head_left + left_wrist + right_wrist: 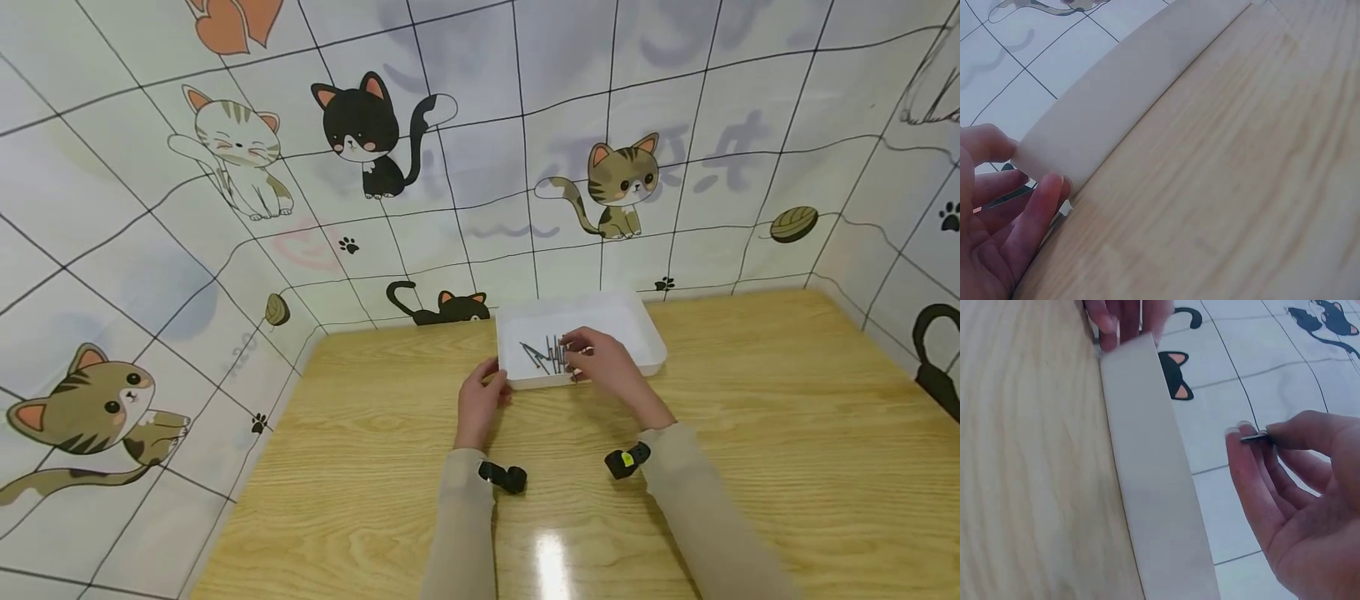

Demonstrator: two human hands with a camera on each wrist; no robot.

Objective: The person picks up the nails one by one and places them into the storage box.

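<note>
A shallow white tray (649, 365) stands against the back wall. Several thin, dark metal screws or nails (553, 358) lie in its front left part, some side by side, others crossed at angles. My left hand (478, 404) holds the tray's front left corner, its fingers bent about the edge in the left wrist view. Above the front wall of the tray, my right hand (609, 367) pinches a small dark screw or nail (1254, 438) between thumb and fingertips. The full length of that piece is hidden by the fingers.
The wood-grain table (360, 467) extends to both sides of the tray and in front of it. A wall covering (495, 150) with cartoon cats closes off the back and sides. A small black camera sits on each wrist.
</note>
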